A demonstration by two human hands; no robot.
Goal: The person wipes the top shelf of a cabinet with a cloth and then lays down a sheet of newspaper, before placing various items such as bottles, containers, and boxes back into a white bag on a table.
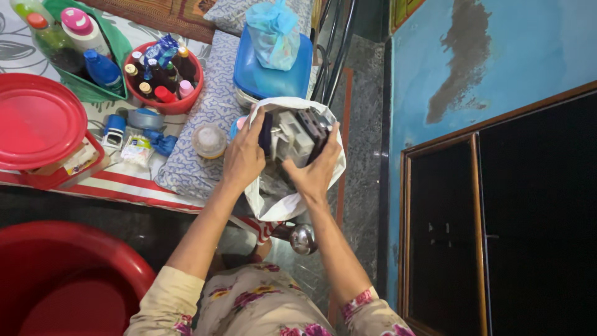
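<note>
Right now both of my hands are at the mouth of the white bag (273, 199), and I will place everything else from that bag. My left hand (244, 157) is closed on the left side of its rim and on the dark edge of the boxy grey and black appliance (297, 135) that sits inside. My right hand (318, 168) is wrapped around the appliance from the right, thumb up along its dark side. So the hands are apart, each clamped on its own side, with the appliance half in and half out of the bag.

The bag hangs over the edge of the patterned cloth (205, 124), so I judge its lower part has little under it. If my right hand loosens, the appliance could drop through and pull the bag off the edge toward the stone floor. The thin material could also tear or snag on a hard corner.

Just left of the bag stands a small clear lidded jar (209, 140), close enough for my left wrist to knock it over. Behind the bag is a blue lidded box (268, 74) with a knotted blue bag (275, 31) on top; a push backward could shift them. Farther left are a red bowl of little bottles (163, 74) and a green basket of bottles (81, 50). Below the bag, near my lap, a shiny steel pot (302, 238) sits right where anything would fall.
</note>
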